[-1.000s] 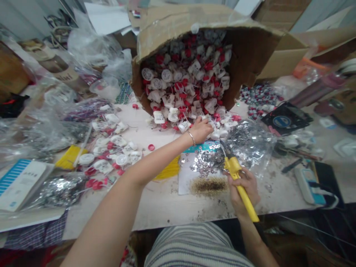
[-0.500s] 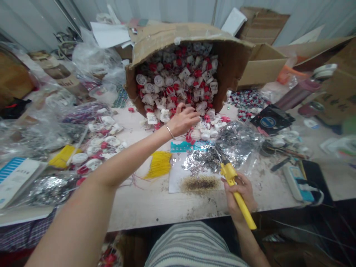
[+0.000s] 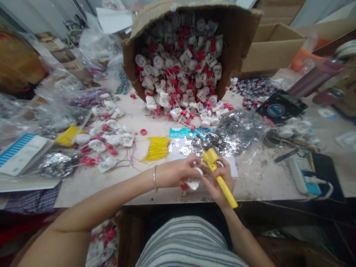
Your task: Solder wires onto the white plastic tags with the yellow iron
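Observation:
My left hand (image 3: 180,172), with a bangle on its wrist, is closed on a small white plastic part (image 3: 194,182) with a red piece (image 3: 184,186), just above the table's front part. Close beside it, my right hand (image 3: 222,181) is wrapped round a yellow soldering iron (image 3: 222,178). The iron's tip points away from me toward a heap of small shiny metal pieces (image 3: 217,141). My right fingertips come close to the white part; whether they touch it I cannot tell. Behind lies a cardboard box (image 3: 239,40) on its side, full of similar white-and-red parts (image 3: 178,74).
A bundle of yellow wires (image 3: 157,148) lies left of the metal pieces. More white-and-red parts (image 3: 111,137) with loose wires are further left. At the right stand a power strip (image 3: 304,176) and a pink bottle (image 3: 314,79). A plastic bag of metal pieces (image 3: 58,163) rests at left.
My left hand has come back from the box's mouth to my right hand, now with a white part in it. The soldering iron has moved a little left and up in view.

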Demonstrator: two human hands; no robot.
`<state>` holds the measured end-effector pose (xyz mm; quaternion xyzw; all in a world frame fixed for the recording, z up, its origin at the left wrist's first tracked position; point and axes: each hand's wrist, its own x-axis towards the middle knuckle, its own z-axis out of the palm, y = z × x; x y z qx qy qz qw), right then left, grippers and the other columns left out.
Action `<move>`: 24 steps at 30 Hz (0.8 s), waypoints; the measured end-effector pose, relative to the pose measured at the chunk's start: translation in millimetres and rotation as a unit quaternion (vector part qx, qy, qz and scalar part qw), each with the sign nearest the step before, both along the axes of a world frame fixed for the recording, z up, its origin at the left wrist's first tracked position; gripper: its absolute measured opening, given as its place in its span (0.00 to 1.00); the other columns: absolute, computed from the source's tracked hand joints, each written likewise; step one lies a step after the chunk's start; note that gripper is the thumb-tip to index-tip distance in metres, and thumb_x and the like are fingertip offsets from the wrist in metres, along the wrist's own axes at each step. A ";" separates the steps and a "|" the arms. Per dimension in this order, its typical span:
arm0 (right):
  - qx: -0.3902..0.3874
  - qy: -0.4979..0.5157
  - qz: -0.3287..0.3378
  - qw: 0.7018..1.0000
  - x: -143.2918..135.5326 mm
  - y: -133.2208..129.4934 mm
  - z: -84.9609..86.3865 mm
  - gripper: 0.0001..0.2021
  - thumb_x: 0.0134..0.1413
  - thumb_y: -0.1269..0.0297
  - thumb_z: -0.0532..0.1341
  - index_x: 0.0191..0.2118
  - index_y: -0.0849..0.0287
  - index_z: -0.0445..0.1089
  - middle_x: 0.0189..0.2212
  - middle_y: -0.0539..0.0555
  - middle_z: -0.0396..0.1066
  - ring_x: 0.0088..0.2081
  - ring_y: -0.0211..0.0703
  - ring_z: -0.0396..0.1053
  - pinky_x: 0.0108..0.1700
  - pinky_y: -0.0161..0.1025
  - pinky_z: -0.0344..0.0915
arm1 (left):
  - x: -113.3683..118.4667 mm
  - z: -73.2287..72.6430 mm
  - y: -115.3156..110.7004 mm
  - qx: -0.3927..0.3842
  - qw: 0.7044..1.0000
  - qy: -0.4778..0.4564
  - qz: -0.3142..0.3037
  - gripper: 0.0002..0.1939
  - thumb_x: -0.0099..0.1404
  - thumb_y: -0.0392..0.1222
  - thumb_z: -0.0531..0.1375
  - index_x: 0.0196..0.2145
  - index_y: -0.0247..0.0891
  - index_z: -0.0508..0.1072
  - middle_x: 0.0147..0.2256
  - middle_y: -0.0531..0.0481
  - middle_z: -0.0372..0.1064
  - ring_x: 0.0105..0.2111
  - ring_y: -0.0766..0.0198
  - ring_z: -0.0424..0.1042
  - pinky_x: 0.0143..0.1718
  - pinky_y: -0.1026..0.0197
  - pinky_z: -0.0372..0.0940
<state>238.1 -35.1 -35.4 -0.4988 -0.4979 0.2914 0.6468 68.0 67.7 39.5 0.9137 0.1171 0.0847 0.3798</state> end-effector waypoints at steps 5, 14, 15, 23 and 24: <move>-0.061 -0.022 0.062 0.996 1.2 -0.5 -10.3 0.10 0.45 0.71 0.64 0.30 0.56 0.60 0.51 0.58 0.61 0.56 0.51 0.63 0.47 0.45 0.71 | -0.1 -23.8 -21.9 -0.138 0.981 -0.054 0.122 0.15 0.56 0.25 0.54 0.39 0.38 0.69 0.44 0.45 0.59 0.45 0.62 0.64 0.45 0.58 0.65; -0.023 -0.171 -0.071 0.982 -4.0 -0.2 2.0 0.09 0.46 0.74 0.64 0.30 0.56 0.62 0.53 0.56 0.58 0.52 0.46 0.67 0.48 0.43 0.70 | -17.6 -46.1 -48.4 -0.732 0.625 -0.035 0.271 0.17 0.58 0.44 0.64 0.43 0.34 0.71 0.40 0.43 0.72 0.34 0.64 0.74 0.36 0.60 0.69; 0.002 -0.203 -0.067 0.977 -4.4 2.1 3.6 0.09 0.46 0.75 0.63 0.30 0.56 0.62 0.53 0.55 0.58 0.52 0.45 0.67 0.48 0.42 0.70 | -20.7 -50.2 -54.0 -0.766 0.587 -0.031 0.260 0.16 0.58 0.44 0.64 0.41 0.33 0.72 0.39 0.43 0.73 0.34 0.62 0.75 0.35 0.60 0.70; 0.066 -0.251 0.061 0.964 -1.1 9.7 -7.1 0.11 0.46 0.79 0.60 0.33 0.55 0.66 0.56 0.54 0.57 0.50 0.45 0.68 0.46 0.43 0.73 | -44.0 -62.8 -91.6 -0.932 0.322 -0.087 0.140 0.37 0.63 0.66 0.44 0.44 0.29 0.73 0.40 0.37 0.75 0.33 0.53 0.76 0.26 0.57 0.70; 0.068 -0.260 0.078 0.960 0.4 9.1 -12.3 0.12 0.46 0.79 0.60 0.35 0.54 0.66 0.57 0.54 0.56 0.51 0.46 0.68 0.46 0.44 0.73 | -48.0 -60.5 -93.7 -0.934 0.324 -0.076 0.127 0.43 0.60 0.72 0.41 0.46 0.29 0.72 0.41 0.35 0.74 0.34 0.51 0.76 0.26 0.56 0.70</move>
